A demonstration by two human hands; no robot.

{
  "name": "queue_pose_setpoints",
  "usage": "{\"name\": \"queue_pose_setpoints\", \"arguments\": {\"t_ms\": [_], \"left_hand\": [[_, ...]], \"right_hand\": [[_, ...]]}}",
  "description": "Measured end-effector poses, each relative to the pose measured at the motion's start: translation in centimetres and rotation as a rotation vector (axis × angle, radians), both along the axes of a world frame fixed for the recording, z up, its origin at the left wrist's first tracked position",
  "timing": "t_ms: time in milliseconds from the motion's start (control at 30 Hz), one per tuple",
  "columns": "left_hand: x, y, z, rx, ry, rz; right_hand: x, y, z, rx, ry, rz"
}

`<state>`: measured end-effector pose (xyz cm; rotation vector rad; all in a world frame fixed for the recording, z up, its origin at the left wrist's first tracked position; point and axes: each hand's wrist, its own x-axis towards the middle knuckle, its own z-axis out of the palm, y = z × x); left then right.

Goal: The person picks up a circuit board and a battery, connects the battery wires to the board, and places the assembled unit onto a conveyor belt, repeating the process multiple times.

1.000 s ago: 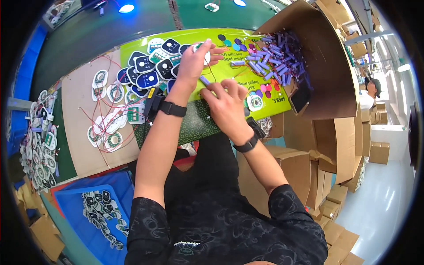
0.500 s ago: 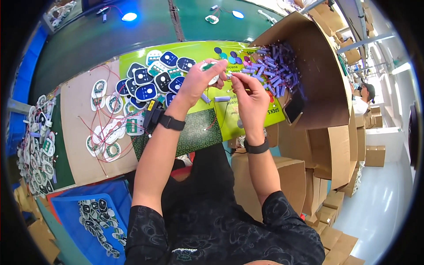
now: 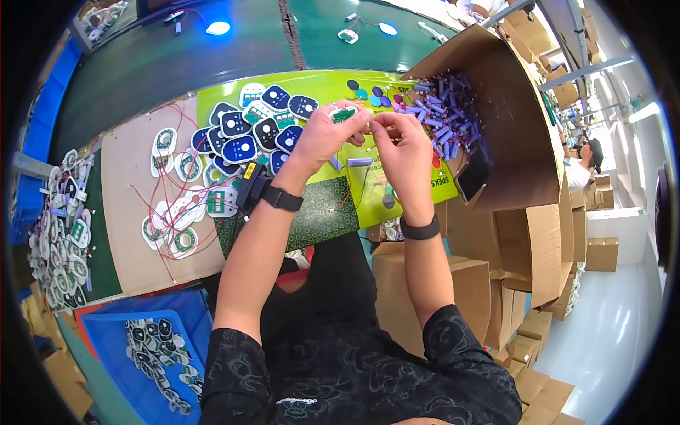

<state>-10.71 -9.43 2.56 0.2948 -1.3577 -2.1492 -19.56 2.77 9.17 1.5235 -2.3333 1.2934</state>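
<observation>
Holding a white-and-green board (image 3: pixel 344 114), left hand (image 3: pixel 327 136) angled rightward, right hand (image 3: pixel 405 140) curled close — its grip impossible to tell

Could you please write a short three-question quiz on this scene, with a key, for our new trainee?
1. True or false: the main heap of purple cylinders lies nearer the right hand than the left hand.
2. What colour is the bin at the lower left of the picture?
A) yellow
B) blue
C) white
3. Fill in the blank: the left hand holds a white and ____ piece.

Key:
1. True
2. B
3. green
</observation>
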Motion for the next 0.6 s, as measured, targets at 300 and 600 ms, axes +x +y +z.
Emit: {"name": "queue_pose_setpoints", "arguments": {"t_ms": [300, 600], "left_hand": [[-0.9, -0.6, -1.2, 0.091, 0.102, 0.224], [0.2, 0.0, 0.7, 0.332, 0.009, 0.183]], "right_hand": [[-0.8, -0.9, -1.6, -0.149, -0.766, 0.047], [-0.8, -1.9, -3.1, -0.202, -0.601, 0.053]]}}
